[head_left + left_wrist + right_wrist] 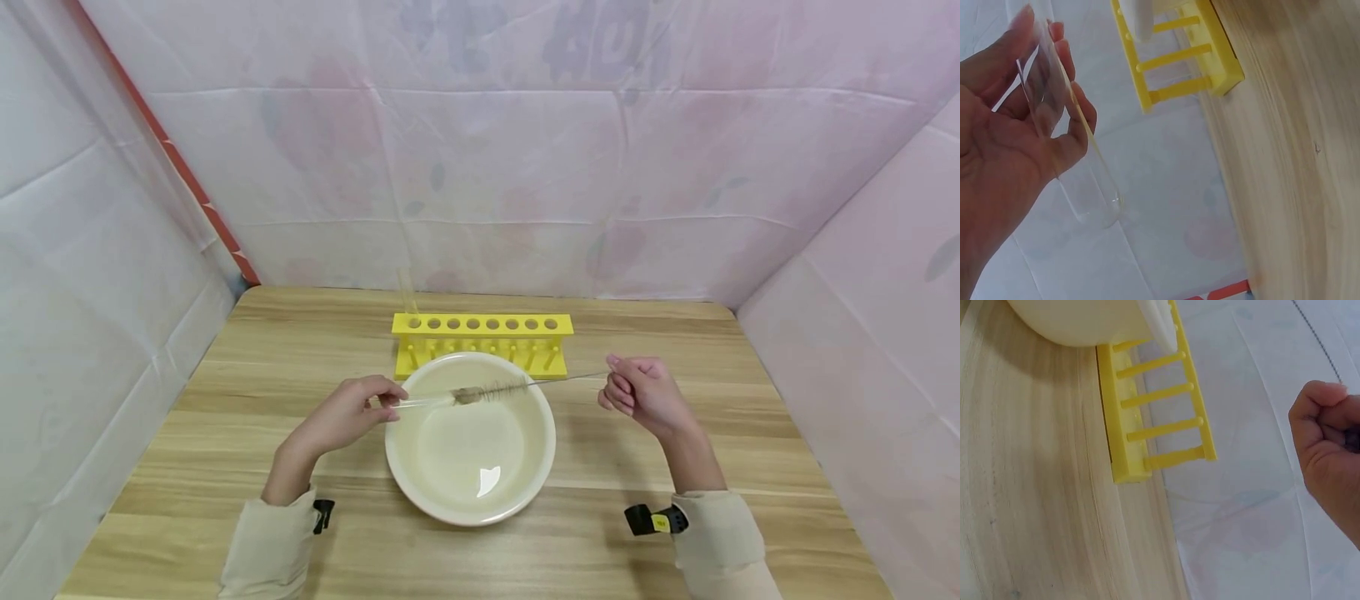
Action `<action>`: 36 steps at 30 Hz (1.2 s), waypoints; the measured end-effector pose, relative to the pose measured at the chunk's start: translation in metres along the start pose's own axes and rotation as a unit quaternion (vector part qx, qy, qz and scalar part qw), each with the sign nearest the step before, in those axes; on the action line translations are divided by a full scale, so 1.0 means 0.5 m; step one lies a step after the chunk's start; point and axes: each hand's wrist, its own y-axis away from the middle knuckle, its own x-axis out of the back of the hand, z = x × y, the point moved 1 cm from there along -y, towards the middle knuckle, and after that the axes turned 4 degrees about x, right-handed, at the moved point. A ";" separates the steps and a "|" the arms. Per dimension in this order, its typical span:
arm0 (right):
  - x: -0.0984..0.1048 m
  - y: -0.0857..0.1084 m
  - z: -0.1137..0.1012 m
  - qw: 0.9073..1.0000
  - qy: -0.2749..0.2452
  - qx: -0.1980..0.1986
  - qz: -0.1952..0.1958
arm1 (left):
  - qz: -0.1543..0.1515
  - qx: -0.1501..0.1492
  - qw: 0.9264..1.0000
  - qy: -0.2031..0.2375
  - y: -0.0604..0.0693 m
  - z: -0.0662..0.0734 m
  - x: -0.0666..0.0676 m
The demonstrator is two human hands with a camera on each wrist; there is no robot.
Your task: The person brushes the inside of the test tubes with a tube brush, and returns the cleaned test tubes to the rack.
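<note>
My left hand [352,410] grips a clear glass test tube [426,402] across the left rim of a cream basin [467,508]. In the left wrist view, thumb and fingers curl round the test tube [1088,187], its rounded closed end showing below the hand [1010,125]. A test tube brush [506,389] lies in line with the tube over the basin; its brown tip appears to be at the tube's mouth, its bristles outside. To the right, my right hand [647,398] pinches the brush's thin twisted wire handle [1319,339] between thumb and curled fingers.
A yellow test tube rack [491,323] stands behind the basin, touching or close to it. One clear test tube [407,292] stands upright in its leftmost hole. The wooden table [637,329] ends at fabric-covered walls [495,167] at the back and sides. The basin appears to hold water.
</note>
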 end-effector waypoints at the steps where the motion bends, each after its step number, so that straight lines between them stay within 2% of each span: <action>1: 0.000 0.000 0.000 1.000 -0.011 -0.010 0.006 | 0.003 0.001 1.000 -0.002 0.000 0.001 -0.001; 8: -0.001 0.000 -0.001 0.996 -0.064 -0.060 0.029 | -0.001 0.002 1.000 -0.001 0.002 0.000 0.000; 11: 0.001 0.000 -0.002 0.997 -0.061 -0.051 0.023 | -0.008 0.002 1.000 0.005 0.003 -0.003 0.002; 15: 0.004 -0.001 -0.005 1.000 -0.004 0.006 0.002 | -0.020 0.002 1.000 0.010 0.004 -0.008 0.004; 18: 0.007 0.000 -0.007 0.997 0.033 0.065 -0.020 | -0.028 0.003 0.999 0.015 0.005 -0.010 0.006; 23: 0.012 -0.001 -0.009 0.986 0.010 0.153 -0.072 | -0.034 0.003 0.999 0.020 0.006 -0.011 0.007; 27: 0.016 0.000 -0.010 0.979 -0.006 0.180 -0.097 | -0.037 0.004 0.999 0.021 0.007 -0.011 0.007; 31: 0.019 0.002 -0.009 0.982 -0.002 0.172 -0.084 | -0.035 0.007 0.999 0.029 0.008 -0.010 0.006; 36: 0.021 0.008 -0.003 0.995 -0.002 0.099 -0.028 | -0.016 0.010 1.000 0.019 0.006 -0.010 0.004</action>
